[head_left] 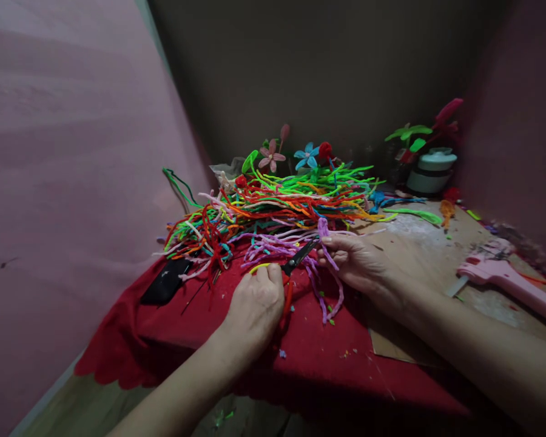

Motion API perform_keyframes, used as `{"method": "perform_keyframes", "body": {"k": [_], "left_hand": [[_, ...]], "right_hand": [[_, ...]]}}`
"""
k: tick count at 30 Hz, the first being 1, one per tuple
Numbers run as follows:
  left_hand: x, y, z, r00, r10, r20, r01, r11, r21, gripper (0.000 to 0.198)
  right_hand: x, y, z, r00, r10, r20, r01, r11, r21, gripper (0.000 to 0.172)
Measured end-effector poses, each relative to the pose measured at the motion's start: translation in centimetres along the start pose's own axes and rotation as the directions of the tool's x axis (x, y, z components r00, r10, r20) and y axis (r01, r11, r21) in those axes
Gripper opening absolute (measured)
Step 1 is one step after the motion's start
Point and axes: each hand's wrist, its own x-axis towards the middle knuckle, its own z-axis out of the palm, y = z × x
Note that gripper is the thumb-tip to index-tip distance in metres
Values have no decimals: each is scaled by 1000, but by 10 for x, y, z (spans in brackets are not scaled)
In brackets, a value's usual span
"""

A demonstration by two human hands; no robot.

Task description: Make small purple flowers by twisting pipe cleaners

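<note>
**Reaches in with bare forearms (pixel 186 376), scissors (pixel 295 260) in the left hand (pixel 260 297), purple stem (pixel 323 228) in the right hand (pixel 361 264)**

Comes in low from both sides, nearest of all to view. Closes the left hand into a fist around the handles of the scissors, with fingers folded and the back of the hand turned up. Shows a bit of yellow handle above the fist and orange-red beside it. Aims the dark blades up and to the right, with the tips close beside the right thumb and the purple stem. Impossible to tell from here about contact between tips and stem.

Pinches the purple stem narrowly between right thumb and forefinger, with the other fingers bent in beneath. Shows a fuzzy loop standing up above the pinch, and purple lengths hanging below over the red tablecloth (pixel 337 370). Holds it just in front of a multicoloured heap of fuzzy stems (pixel 291 200), with more purple lengths to the left.

Lies farther off: at left, a flat black object (pixel 164 284); at right, on cardboard (pixel 418 237), a pink glue gun (pixel 509 276). Stand behind the heap: a blue flower (pixel 306 156) and a pink flower (pixel 272 156).
</note>
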Motion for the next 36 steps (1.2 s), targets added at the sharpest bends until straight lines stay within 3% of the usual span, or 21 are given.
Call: {"method": "perform_keyframes", "body": {"k": [12,16,21,27,31,36], "left_hand": [[-4,-2,-1,993,19,121,-7,995,-103,27],[-5,-1,6,983,69,169,-30,975,-221,26],[-5,3,3,973,36,230,19,973,-232,22],[-1,6,-7,963,7,268,53,975,-215,26],[-1,5,-2,966,24,259,32,977,-212,24],[0,4,6,974,60,219,14,947,-322,15]], "right_hand": [[-4,-1,5,999,52,11,-52,997,50,10],[-2,0,4,998,19,52,-22,998,54,10],[-1,3,1,996,-28,86,27,1000,11,10],[-1,5,1,997,-57,54,59,998,-33,9],[-1,4,4,998,-45,35,45,999,11,10],[-4,4,9,996,24,-80,-15,995,100,14]]}}
